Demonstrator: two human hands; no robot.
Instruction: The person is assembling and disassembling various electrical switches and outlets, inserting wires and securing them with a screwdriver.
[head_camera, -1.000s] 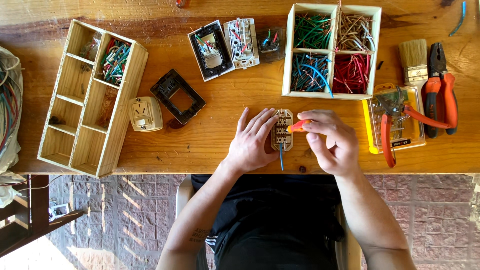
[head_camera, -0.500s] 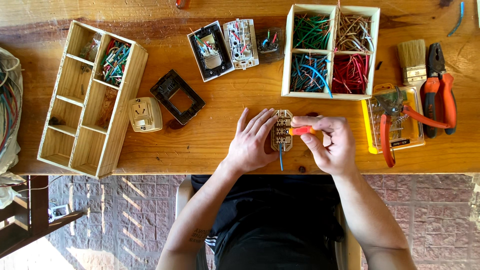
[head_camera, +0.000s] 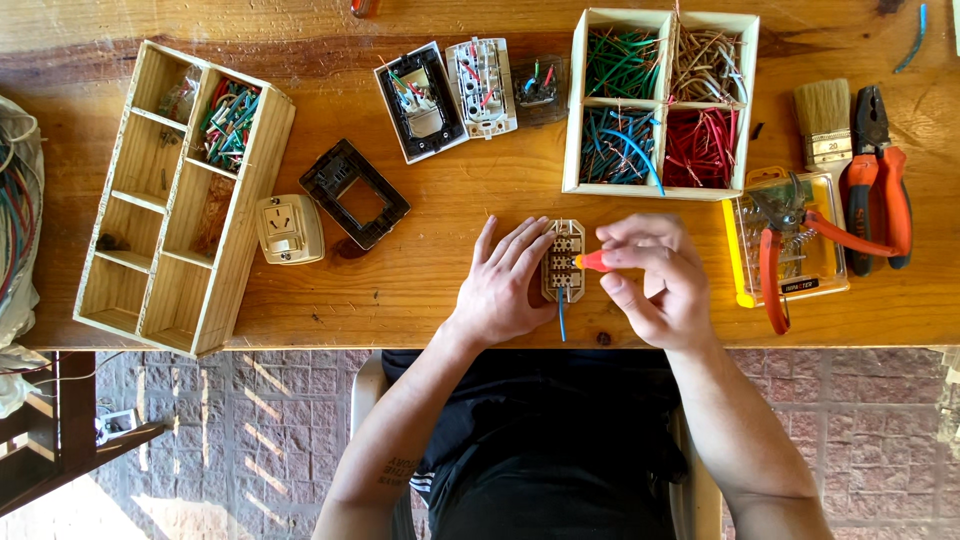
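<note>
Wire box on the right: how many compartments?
4 in the wire box: green wires top-left, tan wires top-right, blue wires bottom-left, red wires bottom-right.
</note>
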